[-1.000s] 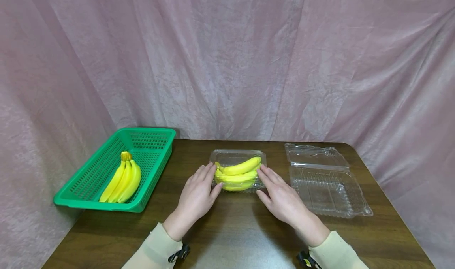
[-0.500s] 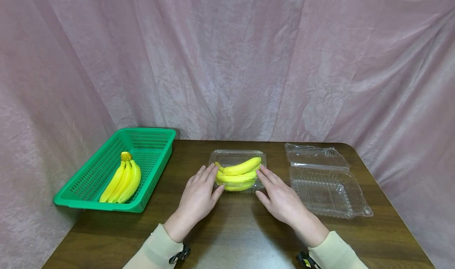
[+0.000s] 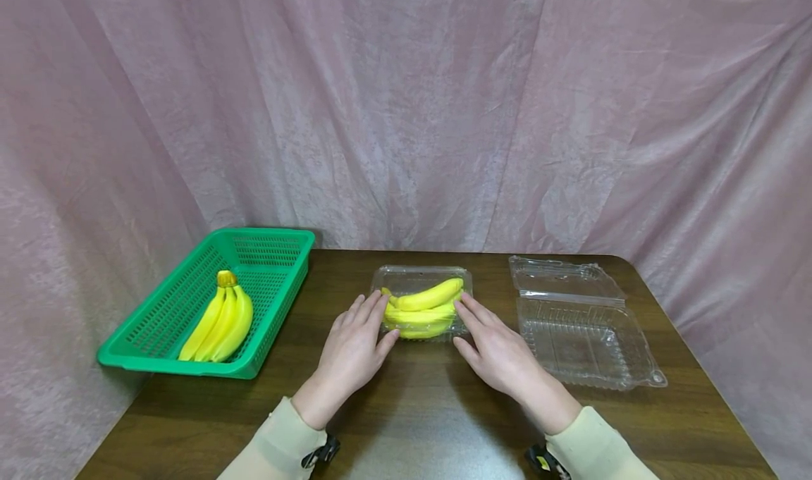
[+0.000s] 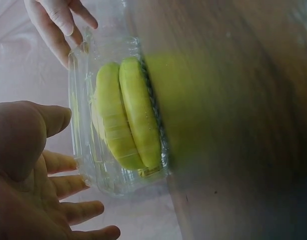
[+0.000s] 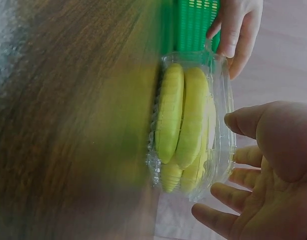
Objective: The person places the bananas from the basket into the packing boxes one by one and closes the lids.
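Observation:
A clear plastic clamshell box [image 3: 406, 274] stands on the table with its lid down, and a bunch of yellow bananas [image 3: 423, 319] lies inside. My left hand [image 3: 352, 345] is at the box's left side, fingers extended, fingertips at the upper edge. On the opposite side, my right hand [image 3: 497, 346] has its fingers straight against the edge. Both wrist views show the bananas [image 4: 126, 115] through the ribbed wall of the box [image 5: 223, 100]. Neither hand curls round anything.
To the left stands a green plastic basket [image 3: 273, 346] holding another bunch of bananas [image 3: 218, 321]. A second clear clamshell box [image 3: 583, 339] lies unfolded at the right of the brown wooden table [image 3: 419, 423]. Pink curtains [image 3: 406, 113] hang behind.
The box with the bananas has shifted very slightly to the left, and my right hand has moved left with it. My left hand stays nearly still.

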Available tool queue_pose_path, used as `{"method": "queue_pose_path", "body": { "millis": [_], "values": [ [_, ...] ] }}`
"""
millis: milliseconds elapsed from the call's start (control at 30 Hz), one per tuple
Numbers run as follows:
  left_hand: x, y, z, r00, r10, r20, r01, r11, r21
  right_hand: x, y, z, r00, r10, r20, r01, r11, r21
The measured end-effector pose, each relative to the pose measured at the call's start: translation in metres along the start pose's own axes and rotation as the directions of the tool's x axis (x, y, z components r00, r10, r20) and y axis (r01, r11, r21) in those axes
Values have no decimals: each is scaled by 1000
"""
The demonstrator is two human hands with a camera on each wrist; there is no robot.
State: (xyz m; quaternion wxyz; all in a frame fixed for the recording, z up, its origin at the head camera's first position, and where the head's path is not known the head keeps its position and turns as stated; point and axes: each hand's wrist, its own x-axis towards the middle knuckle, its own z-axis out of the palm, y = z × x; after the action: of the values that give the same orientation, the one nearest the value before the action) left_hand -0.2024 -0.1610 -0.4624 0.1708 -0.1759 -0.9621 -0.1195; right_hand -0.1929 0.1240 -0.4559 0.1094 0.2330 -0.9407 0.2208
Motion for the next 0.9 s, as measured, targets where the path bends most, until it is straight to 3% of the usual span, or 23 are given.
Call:
{"method": "queue_pose_path", "body": {
  "millis": [233, 900],
  "values": [
    [2, -4, -1, 999, -21, 26, 21, 1000, 1, 6, -1, 1, 1000, -6, 5, 6, 1000, -3],
    [8, -20, -1, 998, -54, 12, 53, 998, 24, 30, -6, 11, 998, -14, 61, 15, 1000, -19]
  ]
}}
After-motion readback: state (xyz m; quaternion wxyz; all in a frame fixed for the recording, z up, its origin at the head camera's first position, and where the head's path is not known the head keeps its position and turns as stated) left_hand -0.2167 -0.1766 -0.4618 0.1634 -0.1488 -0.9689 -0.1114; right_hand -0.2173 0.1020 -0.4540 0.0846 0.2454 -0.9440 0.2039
